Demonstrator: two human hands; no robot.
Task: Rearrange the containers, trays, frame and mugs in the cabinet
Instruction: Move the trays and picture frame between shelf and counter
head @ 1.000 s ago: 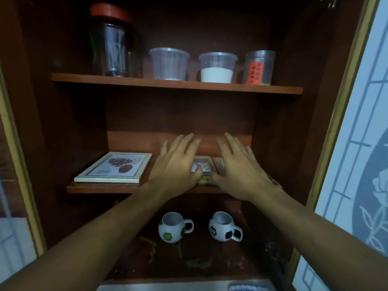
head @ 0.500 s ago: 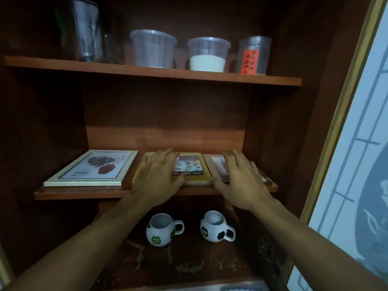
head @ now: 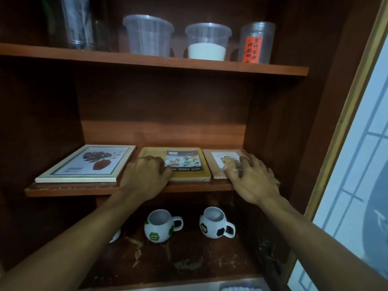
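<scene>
Both hands are on the middle shelf [head: 69, 189] at mid-frame. The left hand [head: 144, 177] is clenched around the near left corner of the yellow tray [head: 189, 175], knuckles up, thumb along its front edge. The right hand [head: 252, 181] is relaxed, its fingers spread flat on the brown tray [head: 210, 162], which lies just beside the yellow one toward the right of the frame. To the left of both, the picture frame [head: 84, 164] lies flat with its leaf print facing up, apart from the hands. On the upper shelf [head: 147, 61] along the top stands a row: a large glass jar [head: 77, 24], an empty clear tub [head: 149, 36], a tub of white powder [head: 207, 43] and an orange-labelled jar [head: 255, 43]. Down at the cabinet floor, a green-patched mug [head: 159, 227] and a black-patched mug [head: 214, 225] stand upright, handles pointing to the right of the frame.
</scene>
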